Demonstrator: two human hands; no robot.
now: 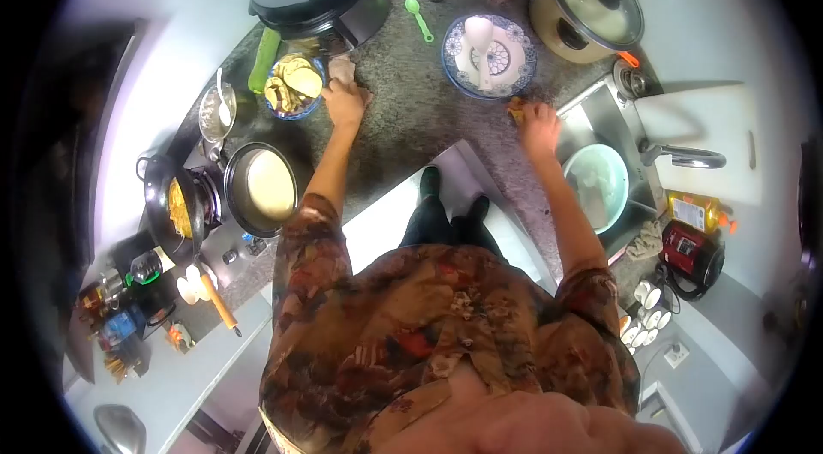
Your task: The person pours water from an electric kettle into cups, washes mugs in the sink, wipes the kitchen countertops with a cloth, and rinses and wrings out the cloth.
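At the left fingers (332, 95), a pale brown piece (342, 68) lies on the surface (403, 115), a bowl of slices (297, 116) just beside, probably for easy reach; the right fingers (531, 114) curl at an orange-brown scrap (515, 108). Whether either pinches, I cannot tell from here.

A pale brownish piece (342, 70), cloth or paper, lay partly hidden in the upper part of the frame, left of centre. A small yellow-brown piece (515, 108), too indistinct to identify, showed partly covered right of centre, slightly lower in the frame.
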